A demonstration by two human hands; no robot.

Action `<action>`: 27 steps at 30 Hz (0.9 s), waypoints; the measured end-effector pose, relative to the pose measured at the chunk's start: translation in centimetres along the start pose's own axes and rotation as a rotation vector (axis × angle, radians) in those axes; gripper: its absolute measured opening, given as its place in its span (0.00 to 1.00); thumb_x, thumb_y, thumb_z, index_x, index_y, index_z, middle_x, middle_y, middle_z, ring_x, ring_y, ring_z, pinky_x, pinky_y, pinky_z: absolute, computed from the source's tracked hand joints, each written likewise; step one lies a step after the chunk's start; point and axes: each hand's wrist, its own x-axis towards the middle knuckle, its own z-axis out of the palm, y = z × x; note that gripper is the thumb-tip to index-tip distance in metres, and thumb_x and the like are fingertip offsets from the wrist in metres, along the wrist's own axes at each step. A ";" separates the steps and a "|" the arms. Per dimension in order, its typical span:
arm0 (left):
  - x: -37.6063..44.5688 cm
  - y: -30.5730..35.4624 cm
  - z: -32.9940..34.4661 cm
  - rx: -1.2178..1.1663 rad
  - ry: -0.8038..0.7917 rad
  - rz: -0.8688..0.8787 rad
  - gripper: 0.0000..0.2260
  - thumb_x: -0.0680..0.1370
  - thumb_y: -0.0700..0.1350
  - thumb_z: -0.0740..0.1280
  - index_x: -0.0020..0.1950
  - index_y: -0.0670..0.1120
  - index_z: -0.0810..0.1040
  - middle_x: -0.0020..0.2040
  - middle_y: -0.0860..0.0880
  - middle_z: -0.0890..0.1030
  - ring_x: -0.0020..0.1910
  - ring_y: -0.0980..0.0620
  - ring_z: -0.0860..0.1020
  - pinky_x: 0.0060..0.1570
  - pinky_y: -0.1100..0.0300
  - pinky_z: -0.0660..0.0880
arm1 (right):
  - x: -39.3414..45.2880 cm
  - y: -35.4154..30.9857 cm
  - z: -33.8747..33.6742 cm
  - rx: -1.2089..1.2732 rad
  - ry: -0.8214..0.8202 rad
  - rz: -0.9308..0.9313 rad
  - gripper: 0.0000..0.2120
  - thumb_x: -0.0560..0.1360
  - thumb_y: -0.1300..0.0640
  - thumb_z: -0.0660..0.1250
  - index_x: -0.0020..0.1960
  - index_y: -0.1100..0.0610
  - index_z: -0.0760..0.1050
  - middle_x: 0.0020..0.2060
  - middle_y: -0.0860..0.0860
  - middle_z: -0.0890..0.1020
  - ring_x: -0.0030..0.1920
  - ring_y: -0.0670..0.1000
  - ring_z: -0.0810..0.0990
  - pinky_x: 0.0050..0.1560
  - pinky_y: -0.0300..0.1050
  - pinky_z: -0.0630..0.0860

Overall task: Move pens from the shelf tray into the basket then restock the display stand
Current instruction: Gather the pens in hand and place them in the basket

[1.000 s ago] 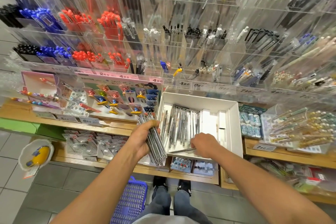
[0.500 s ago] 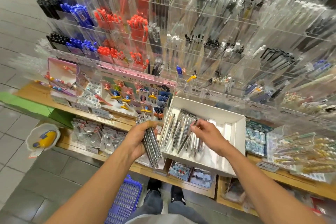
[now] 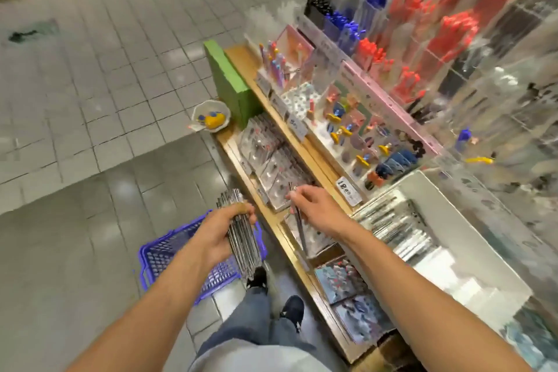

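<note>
One blue basket (image 3: 184, 254) stood on the floor at the shelf's front edge. The left hand (image 3: 216, 238) gripped one thick bundle of silver pens (image 3: 241, 238) directly above it; the number in the bundle could not be told. The right hand (image 3: 317, 205) pinched a single pen (image 3: 299, 226) over the shelf's front edge. One white tray (image 3: 471, 251) on the shelf held further pens, too blurred to count.
</note>
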 end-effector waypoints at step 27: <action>30.3 -9.5 -34.2 -0.178 0.494 -0.187 0.06 0.76 0.32 0.67 0.41 0.39 0.76 0.30 0.45 0.75 0.21 0.57 0.75 0.21 0.67 0.72 | 31.6 22.8 34.3 -0.051 -0.178 0.563 0.14 0.79 0.70 0.52 0.51 0.52 0.65 0.37 0.55 0.75 0.27 0.50 0.73 0.23 0.41 0.71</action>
